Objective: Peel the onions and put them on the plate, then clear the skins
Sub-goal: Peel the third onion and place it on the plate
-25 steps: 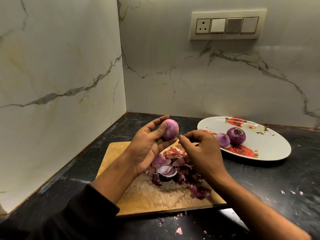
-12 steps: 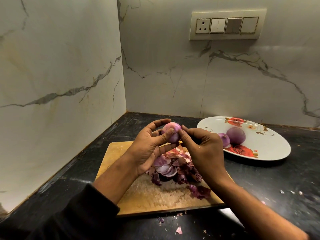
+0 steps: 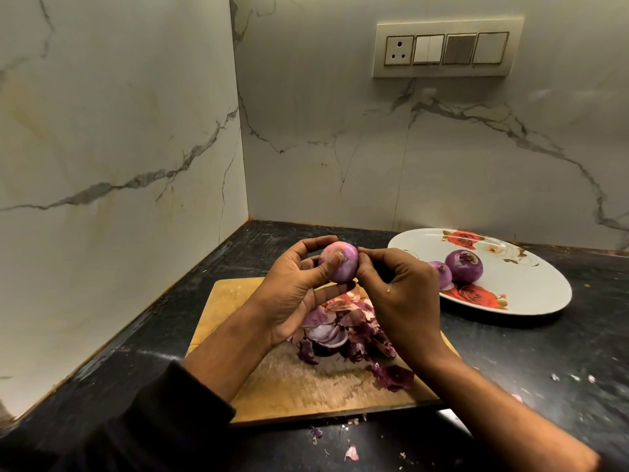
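Loose skin flakes (image 3: 351, 453) already lie on the near counter, off the cutting board (image 3: 306, 396); more could scatter there from the skin pile (image 3: 343, 332). Above it, the left hand (image 3: 292, 291) curls round the onion (image 3: 341, 265), and the right hand (image 3: 398, 294) pinches at its right side. A slippery peeled surface could let it drop. Far right, two peeled onions (image 3: 464, 265) sit on the plate (image 3: 531, 294).

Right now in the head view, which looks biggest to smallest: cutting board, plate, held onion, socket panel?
1. Cutting board
2. Plate
3. Socket panel, farther away, so unsure
4. Held onion
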Demonstrator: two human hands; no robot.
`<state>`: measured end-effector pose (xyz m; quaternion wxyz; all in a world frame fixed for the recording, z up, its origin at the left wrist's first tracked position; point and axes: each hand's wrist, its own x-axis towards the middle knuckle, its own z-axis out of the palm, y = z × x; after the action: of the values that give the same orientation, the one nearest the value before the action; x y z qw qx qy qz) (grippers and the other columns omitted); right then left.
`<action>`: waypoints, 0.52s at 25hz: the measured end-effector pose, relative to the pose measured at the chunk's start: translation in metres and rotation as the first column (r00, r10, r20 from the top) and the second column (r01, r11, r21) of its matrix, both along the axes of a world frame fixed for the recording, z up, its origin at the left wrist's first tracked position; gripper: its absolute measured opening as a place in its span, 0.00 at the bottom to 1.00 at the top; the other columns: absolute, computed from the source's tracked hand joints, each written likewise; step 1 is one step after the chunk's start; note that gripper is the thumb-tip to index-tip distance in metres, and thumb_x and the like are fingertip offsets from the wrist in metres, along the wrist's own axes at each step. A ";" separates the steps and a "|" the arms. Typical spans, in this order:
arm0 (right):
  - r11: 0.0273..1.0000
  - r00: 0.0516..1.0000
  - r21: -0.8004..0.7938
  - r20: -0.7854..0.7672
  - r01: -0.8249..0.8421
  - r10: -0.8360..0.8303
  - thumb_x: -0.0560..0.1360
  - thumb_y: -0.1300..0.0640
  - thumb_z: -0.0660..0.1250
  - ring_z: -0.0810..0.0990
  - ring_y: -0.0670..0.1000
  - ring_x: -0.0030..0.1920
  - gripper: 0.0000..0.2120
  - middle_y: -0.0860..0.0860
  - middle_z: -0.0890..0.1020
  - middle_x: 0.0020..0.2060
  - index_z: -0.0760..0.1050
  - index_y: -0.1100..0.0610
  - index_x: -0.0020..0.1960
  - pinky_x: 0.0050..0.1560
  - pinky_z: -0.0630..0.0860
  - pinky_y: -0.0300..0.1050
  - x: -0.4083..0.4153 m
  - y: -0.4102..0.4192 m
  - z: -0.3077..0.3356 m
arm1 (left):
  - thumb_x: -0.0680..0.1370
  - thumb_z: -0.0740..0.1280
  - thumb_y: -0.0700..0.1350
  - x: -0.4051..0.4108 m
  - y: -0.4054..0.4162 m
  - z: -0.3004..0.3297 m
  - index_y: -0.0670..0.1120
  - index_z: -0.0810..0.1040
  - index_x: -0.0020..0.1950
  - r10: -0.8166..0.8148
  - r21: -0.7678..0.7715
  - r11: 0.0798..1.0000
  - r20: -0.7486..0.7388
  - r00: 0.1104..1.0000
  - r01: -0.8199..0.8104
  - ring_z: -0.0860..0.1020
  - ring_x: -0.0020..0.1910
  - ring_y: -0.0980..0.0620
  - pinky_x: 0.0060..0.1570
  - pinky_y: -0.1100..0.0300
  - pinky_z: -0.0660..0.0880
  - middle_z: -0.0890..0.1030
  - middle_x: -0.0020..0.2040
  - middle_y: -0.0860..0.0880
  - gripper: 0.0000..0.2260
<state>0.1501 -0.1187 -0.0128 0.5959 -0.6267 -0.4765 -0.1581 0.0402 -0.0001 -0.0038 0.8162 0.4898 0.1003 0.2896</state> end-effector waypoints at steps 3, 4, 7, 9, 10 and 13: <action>1.000 0.999 0.004 -0.033 0.014 -0.014 0.77 0.58 0.71 0.84 0.43 0.42 0.08 0.50 0.86 0.42 0.84 0.59 0.54 0.42 0.82 0.37 0.000 0.001 -0.001 | 0.69 0.73 0.39 0.000 -0.001 0.001 0.43 0.79 0.60 0.002 0.007 1.000 -0.008 1.000 -0.002 0.84 0.54 0.39 0.43 0.52 0.83 0.82 0.58 0.38 0.20; 1.000 0.998 0.004 -0.062 -0.001 0.001 0.77 0.58 0.71 0.84 0.44 0.42 0.08 0.50 0.86 0.42 0.84 0.59 0.54 0.42 0.83 0.40 0.000 0.001 -0.001 | 0.69 0.73 0.39 0.000 -0.001 0.001 0.42 0.79 0.60 0.007 0.008 1.000 -0.010 1.000 -0.007 0.84 0.54 0.40 0.44 0.52 0.83 0.81 0.59 0.38 0.20; 0.997 0.984 0.010 -0.163 -0.070 0.071 0.77 0.58 0.70 0.85 0.45 0.44 0.08 0.49 0.86 0.44 0.84 0.58 0.55 0.43 0.84 0.47 -0.001 0.000 -0.001 | 0.68 0.73 0.39 0.000 -0.001 0.002 0.42 0.79 0.60 0.019 -0.003 1.000 -0.005 1.000 -0.019 0.84 0.54 0.40 0.44 0.52 0.83 0.81 0.60 0.37 0.20; 0.997 0.981 0.004 -0.180 -0.077 0.077 0.76 0.58 0.72 0.85 0.46 0.45 0.09 0.49 0.86 0.44 0.83 0.58 0.55 0.45 0.84 0.47 -0.002 0.000 -0.002 | 0.68 0.73 0.38 0.000 -0.002 0.003 0.43 0.79 0.60 0.017 -0.016 1.000 -0.001 1.000 -0.017 0.84 0.54 0.40 0.44 0.52 0.83 0.80 0.60 0.37 0.20; 0.998 0.980 0.001 -0.188 -0.069 0.068 0.76 0.59 0.72 0.85 0.47 0.44 0.08 0.50 0.86 0.44 0.83 0.59 0.54 0.44 0.84 0.49 -0.002 0.000 -0.002 | 0.68 0.73 0.38 0.000 -0.002 0.003 0.43 0.78 0.60 0.016 -0.018 1.000 -0.001 1.000 -0.016 0.84 0.54 0.40 0.44 0.52 0.83 0.80 0.60 0.37 0.20; 1.000 0.982 -0.002 -0.187 -0.021 0.020 0.77 0.59 0.71 0.84 0.48 0.41 0.04 0.50 0.84 0.40 0.82 0.59 0.50 0.42 0.84 0.48 -0.003 0.001 -0.003 | 0.69 0.73 0.38 0.000 -0.004 0.002 0.43 0.77 0.61 0.026 0.023 0.999 -0.011 1.000 -0.025 0.84 0.54 0.40 0.44 0.52 0.83 0.80 0.59 0.38 0.21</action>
<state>0.1470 -0.1176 -0.0159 0.6386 -0.6351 -0.4249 -0.0915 0.0398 -0.0037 -0.0014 0.8061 0.4996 0.1077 0.2984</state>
